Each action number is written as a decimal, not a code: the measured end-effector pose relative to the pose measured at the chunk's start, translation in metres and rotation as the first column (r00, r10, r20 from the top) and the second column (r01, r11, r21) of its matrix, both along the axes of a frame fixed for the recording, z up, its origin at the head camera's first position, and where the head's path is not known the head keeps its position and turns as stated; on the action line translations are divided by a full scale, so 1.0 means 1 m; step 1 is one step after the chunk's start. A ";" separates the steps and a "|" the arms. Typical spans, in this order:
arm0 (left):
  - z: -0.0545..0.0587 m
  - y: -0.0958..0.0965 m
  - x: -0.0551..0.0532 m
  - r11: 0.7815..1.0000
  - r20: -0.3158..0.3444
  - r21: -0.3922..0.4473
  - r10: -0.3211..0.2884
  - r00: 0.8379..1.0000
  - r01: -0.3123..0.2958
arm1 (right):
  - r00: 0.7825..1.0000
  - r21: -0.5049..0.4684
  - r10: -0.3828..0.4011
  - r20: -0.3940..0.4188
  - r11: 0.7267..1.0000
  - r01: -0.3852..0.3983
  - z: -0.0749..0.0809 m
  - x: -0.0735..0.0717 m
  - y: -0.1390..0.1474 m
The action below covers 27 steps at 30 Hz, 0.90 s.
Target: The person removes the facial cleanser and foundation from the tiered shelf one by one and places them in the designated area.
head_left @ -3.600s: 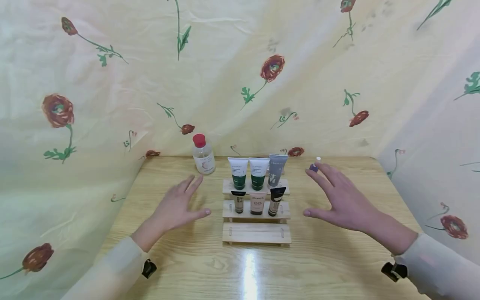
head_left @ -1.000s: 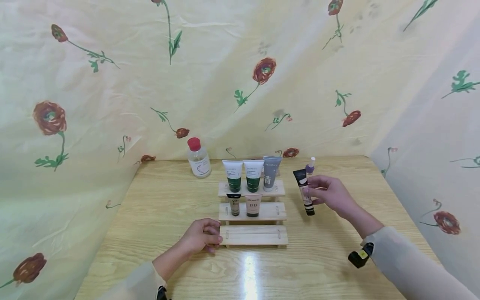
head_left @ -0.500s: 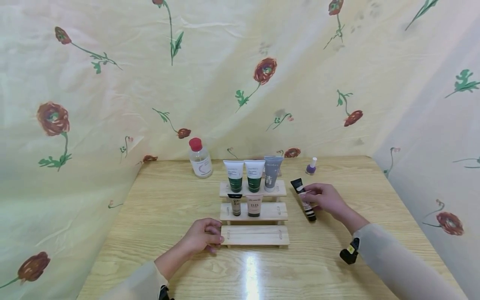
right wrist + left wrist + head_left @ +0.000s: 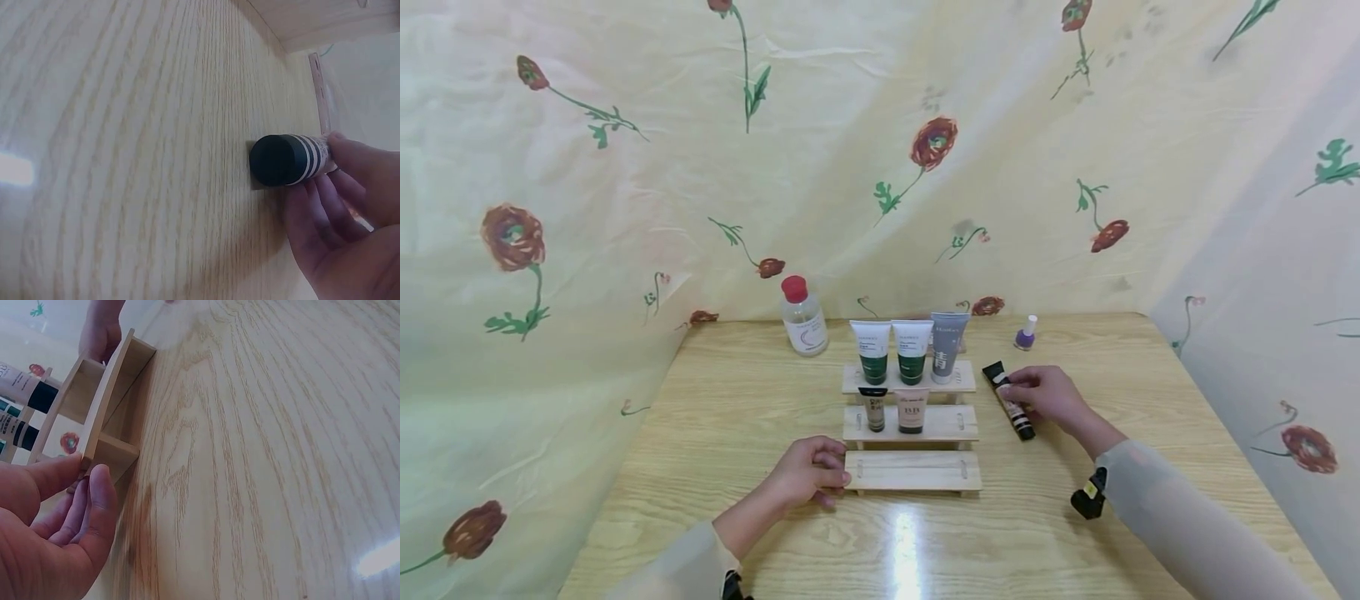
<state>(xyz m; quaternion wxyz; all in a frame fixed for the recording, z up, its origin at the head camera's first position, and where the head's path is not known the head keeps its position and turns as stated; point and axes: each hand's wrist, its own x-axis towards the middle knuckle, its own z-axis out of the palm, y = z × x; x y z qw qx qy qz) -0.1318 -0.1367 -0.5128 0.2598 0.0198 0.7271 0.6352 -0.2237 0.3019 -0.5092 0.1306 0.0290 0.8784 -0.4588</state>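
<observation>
Black striped tube [image 4: 1017, 415] aslant at table [image 4: 737, 375] level, right of wooden stand [image 4: 951, 426]. Right hand [image 4: 1054, 397] pinches it, digits closed; left hand [image 4: 805, 472] pinches lowest step's [image 4: 913, 471] left end. Purple bottle [image 4: 1024, 338] stands beyond tube.

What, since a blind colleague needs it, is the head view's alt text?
A right hand holds a tube beside a three-tier rack, whose lowest tier the left hand grips. Five more tubes stand on its upper tiers; a red-capped bottle stands back left.
</observation>
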 end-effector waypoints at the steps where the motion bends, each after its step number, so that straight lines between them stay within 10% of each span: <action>1: 0.000 0.000 0.000 1.000 0.002 -0.001 0.001 1.000 -0.001 | 1.000 0.006 0.003 0.003 1.000 -0.003 0.000 0.000 0.001; 13: 0.001 0.002 0.000 1.000 0.006 -0.002 0.010 1.000 -0.010 | 1.000 0.004 -0.023 -0.010 1.000 0.023 0.003 0.003 0.001; 27: -0.004 -0.003 -0.001 0.998 0.019 0.065 -0.016 1.000 0.015 | 0.958 -0.070 0.068 -0.279 0.993 -0.091 0.070 0.040 -0.013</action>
